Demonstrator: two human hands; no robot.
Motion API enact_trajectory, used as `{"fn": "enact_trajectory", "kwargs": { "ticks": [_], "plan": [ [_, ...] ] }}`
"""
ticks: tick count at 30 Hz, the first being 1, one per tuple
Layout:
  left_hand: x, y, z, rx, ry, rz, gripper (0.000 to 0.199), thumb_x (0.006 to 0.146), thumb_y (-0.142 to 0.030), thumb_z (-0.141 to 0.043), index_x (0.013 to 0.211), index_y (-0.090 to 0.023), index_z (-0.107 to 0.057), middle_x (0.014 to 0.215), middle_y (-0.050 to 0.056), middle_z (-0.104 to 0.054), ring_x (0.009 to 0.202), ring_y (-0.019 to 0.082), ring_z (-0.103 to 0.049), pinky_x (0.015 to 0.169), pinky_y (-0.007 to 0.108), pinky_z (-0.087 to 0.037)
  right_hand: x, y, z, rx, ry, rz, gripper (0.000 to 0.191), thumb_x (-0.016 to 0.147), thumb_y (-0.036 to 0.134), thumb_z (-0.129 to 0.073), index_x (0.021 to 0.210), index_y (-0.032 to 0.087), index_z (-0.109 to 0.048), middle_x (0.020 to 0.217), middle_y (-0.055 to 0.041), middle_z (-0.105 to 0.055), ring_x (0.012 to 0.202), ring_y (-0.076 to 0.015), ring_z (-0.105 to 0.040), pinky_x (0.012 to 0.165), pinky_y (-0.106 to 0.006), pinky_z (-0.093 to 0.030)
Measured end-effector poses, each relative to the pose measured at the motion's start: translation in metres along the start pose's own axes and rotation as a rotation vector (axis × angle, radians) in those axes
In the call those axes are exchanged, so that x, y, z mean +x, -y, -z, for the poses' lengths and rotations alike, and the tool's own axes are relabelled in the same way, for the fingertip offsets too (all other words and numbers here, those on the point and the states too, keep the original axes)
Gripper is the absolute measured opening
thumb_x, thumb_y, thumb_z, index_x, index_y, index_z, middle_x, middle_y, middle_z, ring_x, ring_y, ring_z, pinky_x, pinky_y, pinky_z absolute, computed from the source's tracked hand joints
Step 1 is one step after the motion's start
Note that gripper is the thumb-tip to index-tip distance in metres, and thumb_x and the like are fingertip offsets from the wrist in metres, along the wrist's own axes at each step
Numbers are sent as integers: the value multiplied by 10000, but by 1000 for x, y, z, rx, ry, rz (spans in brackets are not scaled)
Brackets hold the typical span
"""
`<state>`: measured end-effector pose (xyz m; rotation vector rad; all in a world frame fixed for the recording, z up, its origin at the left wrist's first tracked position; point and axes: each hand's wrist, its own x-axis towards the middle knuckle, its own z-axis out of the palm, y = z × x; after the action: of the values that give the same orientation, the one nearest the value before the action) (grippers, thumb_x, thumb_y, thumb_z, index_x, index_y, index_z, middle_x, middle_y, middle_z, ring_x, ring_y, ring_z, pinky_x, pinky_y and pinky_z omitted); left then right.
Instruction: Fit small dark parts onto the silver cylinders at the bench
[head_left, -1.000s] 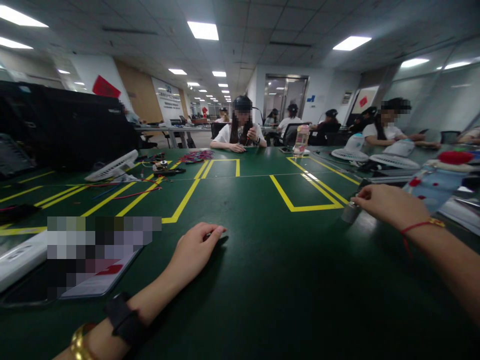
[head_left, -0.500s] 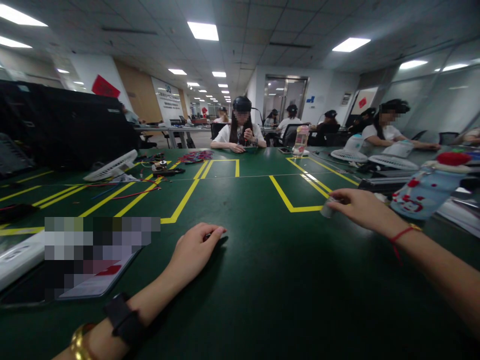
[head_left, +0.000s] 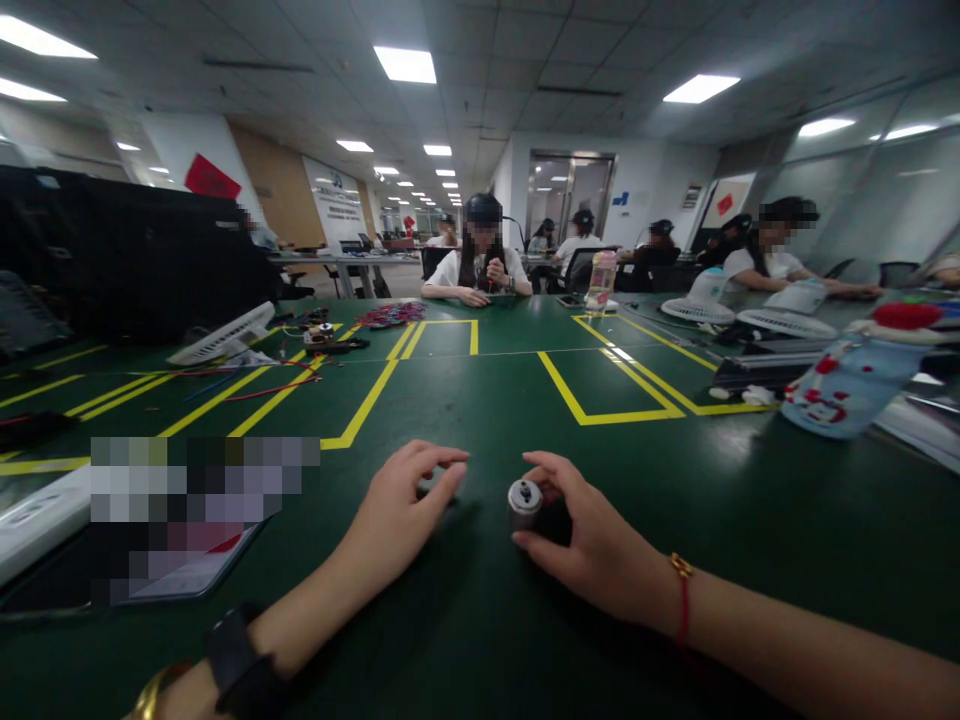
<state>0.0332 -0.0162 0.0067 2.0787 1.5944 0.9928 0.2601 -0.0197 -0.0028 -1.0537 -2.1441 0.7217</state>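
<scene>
A small silver cylinder with a short shaft on top, like a small electric motor (head_left: 524, 508), stands upright on the green table (head_left: 465, 640). Around its right side curves my right hand (head_left: 592, 530), thumb and index finger spread apart and off the metal. Whether the curled fingers behind touch the motor cannot be made out. My left hand (head_left: 409, 500) rests on the table left of the motor, holding nothing visible, with thumb and fingers apart.
Yellow tape lines (head_left: 630, 418) mark the table. A blue bottle (head_left: 847, 385) and white fans (head_left: 784, 322) stand right. At left lie a power strip (head_left: 45, 510), a white fan (head_left: 225, 335) and loose wires (head_left: 292, 375). A person (head_left: 480, 265) sits opposite.
My right hand has brought the motor from the right-hand tape lines to the near middle of the table, and its fingers have spread. My left hand's fingers have opened a little.
</scene>
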Motion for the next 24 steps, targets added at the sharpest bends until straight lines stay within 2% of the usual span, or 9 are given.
{"fn": "enact_trajectory", "kwargs": {
  "ticks": [3, 4, 7, 9, 11, 15, 19, 22, 24],
  "plan": [
    [-5, -32, -6, -96, 93, -111, 229, 869, -385, -491, 1017, -319, -653, 996, 9, -579, 966, 177, -532, 852, 322, -418, 1, -4, 0, 58, 27, -20, 632, 743, 275, -635, 1291, 215, -324, 1097, -39, -594, 980, -131, -557, 889, -304, -436],
    [-5, -41, -9, -127, 124, -113, 217, 869, -375, -496, 1002, -324, -660, 1001, 7, -574, 974, 176, -528, 851, 319, -419, 2, -4, 0, 70, 29, -18, 615, 745, 277, -635, 1278, 216, -335, 1091, -34, -601, 974, -127, -562, 881, -298, -437],
    [-3, -53, -14, -215, 99, -61, 173, 842, -365, -546, 889, -291, -694, 977, 11, -554, 953, 171, -532, 848, 313, -416, 3, -1, -1, 88, 24, -29, 615, 726, 293, -656, 1261, 222, -361, 1084, -20, -609, 963, -119, -568, 865, -281, -439],
    [-2, -51, -15, -258, 51, -2, 181, 828, -382, -560, 866, -276, -703, 966, 17, -540, 928, 173, -537, 832, 318, -417, 3, 1, 0, 67, 6, -26, 583, 713, 278, -661, 1235, 224, -406, 1085, -16, -603, 958, -119, -564, 854, -272, -438],
    [-1, -44, -13, -264, 10, 44, 205, 824, -403, -556, 890, -281, -707, 962, 22, -535, 917, 182, -535, 822, 334, -416, 3, 2, 2, 13, -44, -11, 453, 709, 232, -640, 1138, 217, -495, 1038, -10, -606, 910, -116, -562, 815, -264, -440],
    [-3, -30, -15, -70, 63, 54, 178, 772, -432, -603, 850, -335, -730, 936, 25, -568, 931, 229, -509, 844, 399, -385, 3, 3, 7, -23, -113, -14, 230, 705, 214, -608, 928, 186, -560, 883, -8, -608, 766, -111, -548, 687, -254, -436],
    [-7, -25, -27, 128, 148, 12, 158, 756, -450, -608, 836, -391, -731, 918, 28, -599, 877, 247, -502, 760, 399, -385, 1, 3, 5, 16, -102, -18, 243, 698, 227, -618, 930, 179, -565, 898, -21, -620, 798, -127, -558, 713, -267, -446],
    [-8, -24, -32, 146, 173, -6, 182, 757, -455, -605, 884, -398, -723, 889, 28, -611, 859, 243, -509, 730, 374, -389, 2, 7, 7, 17, -89, -23, 249, 689, 246, -625, 924, 181, -573, 895, -21, -629, 799, -129, -570, 718, -265, -453],
    [-7, -22, -28, 108, 170, -3, 247, 760, -456, -604, 977, -387, -699, 894, 25, -614, 873, 236, -519, 749, 363, -394, 6, 4, 19, -18, -102, -75, 261, 688, 268, -617, 930, 180, -572, 878, -21, -634, 766, -124, -578, 691, -256, -458]
  ]
}}
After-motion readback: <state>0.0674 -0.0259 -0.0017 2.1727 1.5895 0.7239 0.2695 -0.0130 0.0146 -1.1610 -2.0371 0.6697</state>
